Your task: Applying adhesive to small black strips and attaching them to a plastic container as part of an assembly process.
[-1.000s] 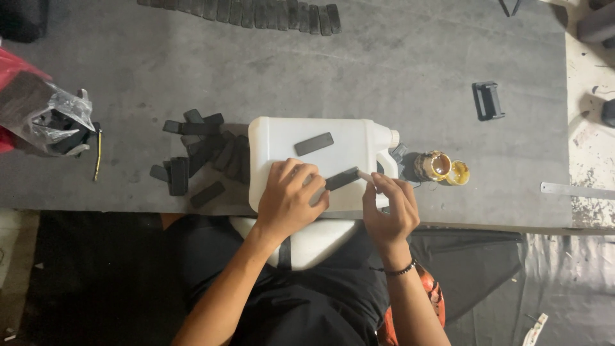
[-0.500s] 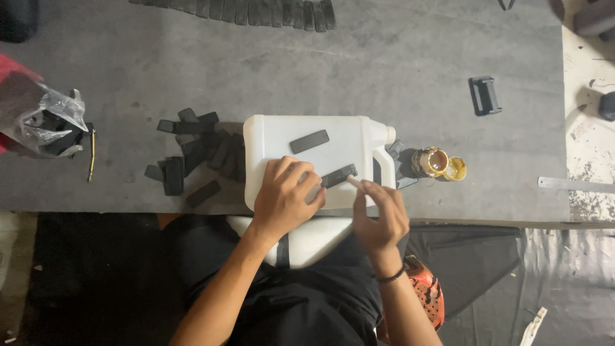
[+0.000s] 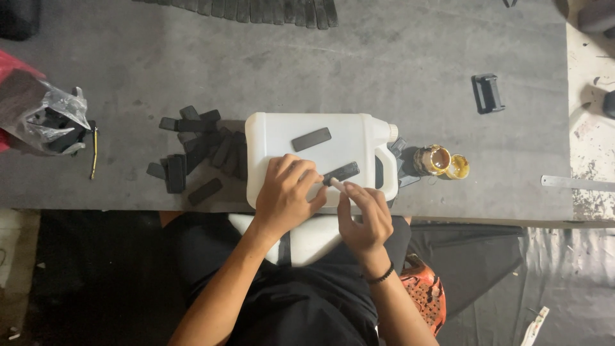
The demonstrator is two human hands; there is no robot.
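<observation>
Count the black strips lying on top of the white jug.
2. One black strip lies free near the white jug's middle; the other black strip sits at the near edge, between the left hand and right hand.

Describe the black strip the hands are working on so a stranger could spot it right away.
Find the white plastic jug lying flat at the table's near edge. Two black strips rest on it; the one meant is the lower, under the left hand and right hand fingertips, while the other strip lies untouched above.
</observation>
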